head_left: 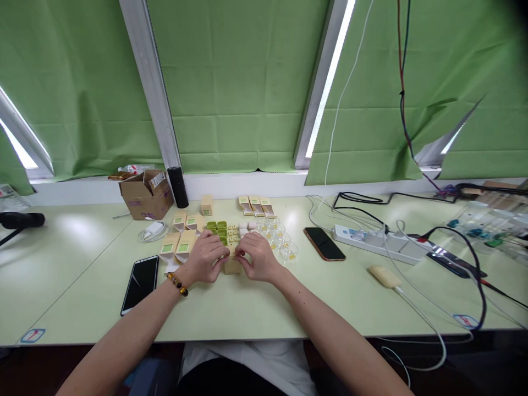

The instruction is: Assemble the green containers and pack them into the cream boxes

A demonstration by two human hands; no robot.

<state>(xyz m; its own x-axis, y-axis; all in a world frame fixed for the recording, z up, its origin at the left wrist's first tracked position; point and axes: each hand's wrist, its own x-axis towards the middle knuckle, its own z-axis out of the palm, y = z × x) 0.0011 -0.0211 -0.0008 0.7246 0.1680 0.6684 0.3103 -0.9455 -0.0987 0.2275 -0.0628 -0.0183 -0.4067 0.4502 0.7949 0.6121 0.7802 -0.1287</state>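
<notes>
The left hand (207, 257) and right hand (257, 257) pinch the top of a small tan cardboard box (232, 268) between thumbs and fingertips; the box is on the tabletop (256, 313), between its front and back edges; green cups (221, 225) and clear plastic containers (289, 251) sit just beyond the hands; a brown carton (145, 201) stands near the back edge.

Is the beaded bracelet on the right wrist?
No, the beaded bracelet circles the wrist of the left hand.
</notes>
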